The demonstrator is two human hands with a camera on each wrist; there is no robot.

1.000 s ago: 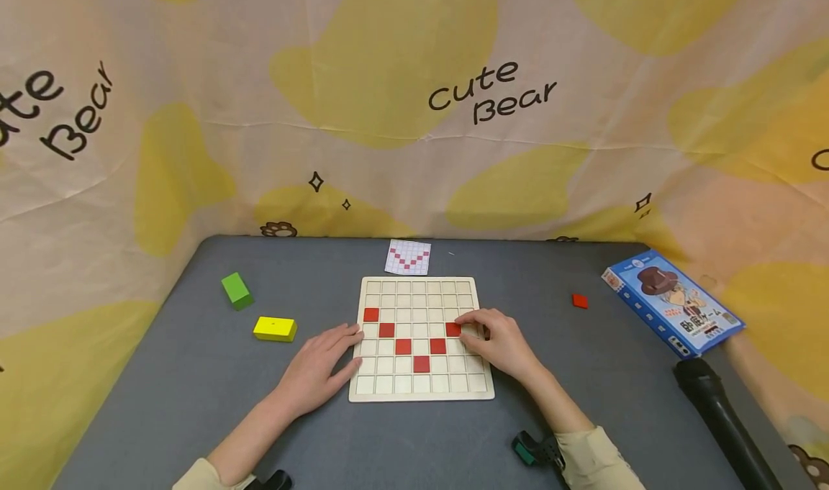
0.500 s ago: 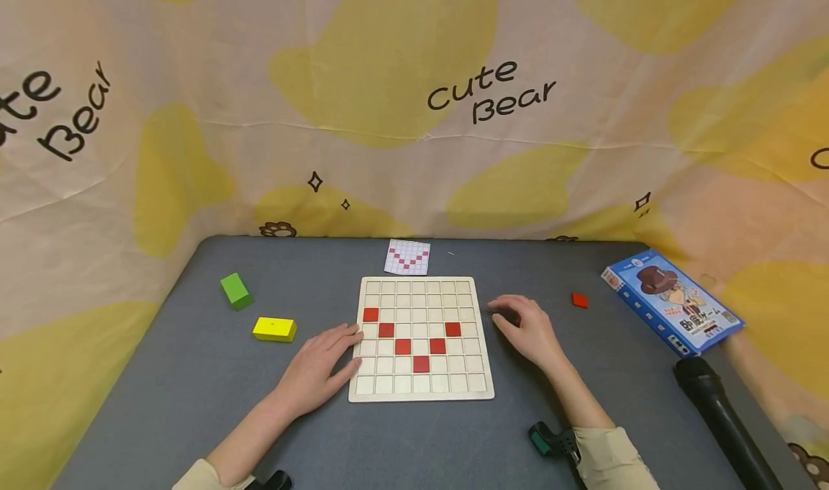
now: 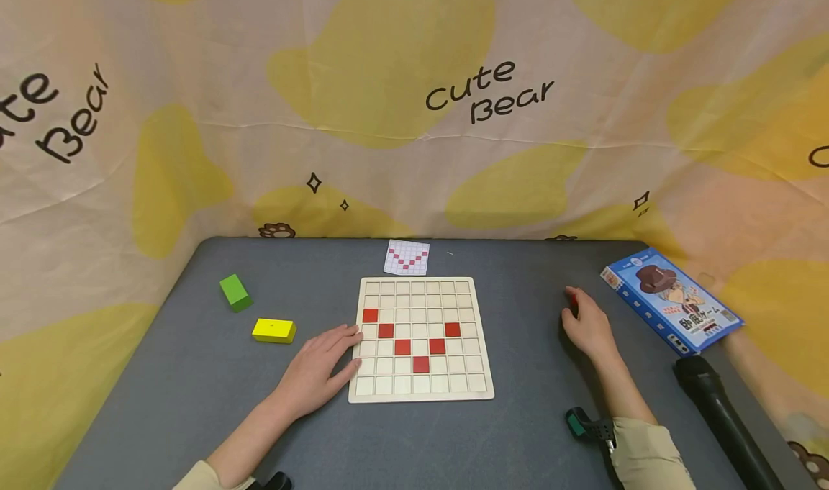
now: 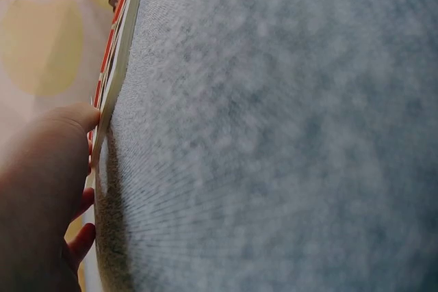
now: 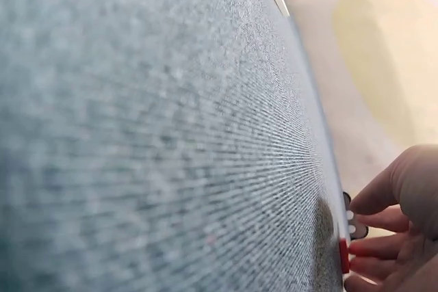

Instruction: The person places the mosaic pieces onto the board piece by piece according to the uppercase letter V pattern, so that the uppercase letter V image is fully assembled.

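A white gridded board (image 3: 421, 384) lies mid-table with several red square tiles (image 3: 421, 364) in its cells, forming an incomplete V. Along the board's left edge rests my left hand (image 3: 309, 371), thumb and fingers extended; the left wrist view shows its thumb (image 4: 81, 115) touching the rim. My right hand (image 3: 591, 324) is off to the right, reaching over a loose red tile (image 3: 574, 301) that it partly covers. In the right wrist view, fingertips come against this tile (image 5: 344, 256), while the thumb stays apart from it.
A small pattern card (image 3: 406, 257) with a pink V lies behind the board. At left are a green block (image 3: 236, 293) and a yellow block (image 3: 274, 330). A blue box (image 3: 673, 299) and a black microphone (image 3: 725, 418) lie at the right edge.
My right hand has left the tile at the board's right side and moved right to the loose red tile. My left hand has stayed at the board's edge.
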